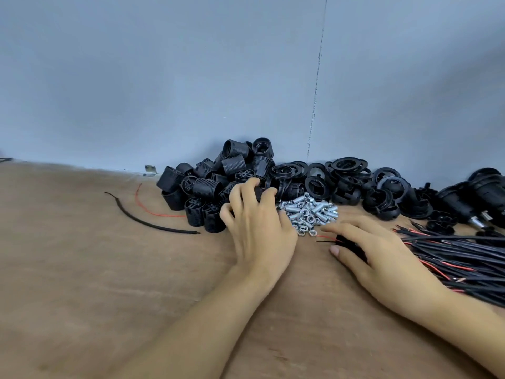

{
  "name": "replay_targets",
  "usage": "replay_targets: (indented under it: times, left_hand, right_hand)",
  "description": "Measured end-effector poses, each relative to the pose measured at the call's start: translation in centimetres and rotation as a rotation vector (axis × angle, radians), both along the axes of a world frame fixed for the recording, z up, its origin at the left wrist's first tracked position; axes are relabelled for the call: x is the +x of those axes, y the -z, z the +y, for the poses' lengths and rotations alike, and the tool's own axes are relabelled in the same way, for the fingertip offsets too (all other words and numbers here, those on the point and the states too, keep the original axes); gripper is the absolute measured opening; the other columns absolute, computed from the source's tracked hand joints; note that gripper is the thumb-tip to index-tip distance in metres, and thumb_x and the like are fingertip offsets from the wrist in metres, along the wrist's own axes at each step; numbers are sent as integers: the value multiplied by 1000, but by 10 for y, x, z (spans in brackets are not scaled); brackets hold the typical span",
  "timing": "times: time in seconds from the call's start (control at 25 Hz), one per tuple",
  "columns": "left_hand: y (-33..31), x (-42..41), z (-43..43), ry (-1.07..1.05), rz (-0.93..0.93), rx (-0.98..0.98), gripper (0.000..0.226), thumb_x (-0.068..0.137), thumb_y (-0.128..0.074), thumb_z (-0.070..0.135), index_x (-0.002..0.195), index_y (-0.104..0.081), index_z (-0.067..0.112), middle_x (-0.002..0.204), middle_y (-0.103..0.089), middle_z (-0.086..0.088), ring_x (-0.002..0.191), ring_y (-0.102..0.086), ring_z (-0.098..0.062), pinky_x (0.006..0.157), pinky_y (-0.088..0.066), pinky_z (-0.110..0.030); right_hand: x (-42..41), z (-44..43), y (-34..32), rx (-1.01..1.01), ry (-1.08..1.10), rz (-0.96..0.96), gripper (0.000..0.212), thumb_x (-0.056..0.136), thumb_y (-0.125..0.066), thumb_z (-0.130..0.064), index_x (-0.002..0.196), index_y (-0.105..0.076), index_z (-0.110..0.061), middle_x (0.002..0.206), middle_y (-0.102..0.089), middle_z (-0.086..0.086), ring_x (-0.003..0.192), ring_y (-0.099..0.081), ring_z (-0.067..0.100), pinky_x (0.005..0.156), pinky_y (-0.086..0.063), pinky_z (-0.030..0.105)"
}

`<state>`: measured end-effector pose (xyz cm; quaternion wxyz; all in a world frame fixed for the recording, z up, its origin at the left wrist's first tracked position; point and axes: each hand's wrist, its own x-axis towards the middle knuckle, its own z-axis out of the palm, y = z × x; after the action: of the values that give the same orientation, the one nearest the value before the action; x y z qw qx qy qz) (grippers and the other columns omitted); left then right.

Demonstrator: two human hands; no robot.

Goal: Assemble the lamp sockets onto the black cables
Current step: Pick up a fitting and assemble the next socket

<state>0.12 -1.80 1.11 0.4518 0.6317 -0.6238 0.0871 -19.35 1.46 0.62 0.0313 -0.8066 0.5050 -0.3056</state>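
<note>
Head view: the lamp sockets lie heaped at mid-frame against the wall. The left hand reaches into the heap's right edge, fingers curled round one socket. To its lower right, the right hand pinches a black cable, whose red and black wire tips poke out leftward. The cable bundle sprawls at the right edge. Metal fittings sit between the hands and black rings behind them, all on the wooden table.
</note>
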Motion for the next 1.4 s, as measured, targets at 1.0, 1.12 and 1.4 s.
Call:
replay_targets:
  times: [1.0,1.12,1.4]
  left_hand:
    - [-3,47,-15,-158,-300,139,42,83,-61,8,123,-61,22,147,-46,-8,153,-18,-30,120,3,-63]
    - [-3,46,-15,-173,-277,134,46,82,-59,7,124,-59,24,146,-48,-12,153,-15,-33,119,4,-64]
    - [-1,49,-18,-100,-234,104,59,81,-58,-2,134,-51,22,143,-51,-5,155,-10,-30,121,6,-62]
  right_hand:
    - [-1,2,-1,31,23,34,32,98,-60,-33,129,-64,-37,124,-53,-19,116,-54,6,101,-47,34]
    - [0,2,-2,37,20,37,32,98,-60,-33,129,-63,-37,124,-53,-18,117,-54,7,102,-47,34]
    - [-1,2,-3,38,19,42,32,98,-59,-33,129,-63,-36,125,-53,-17,117,-53,8,102,-46,34]
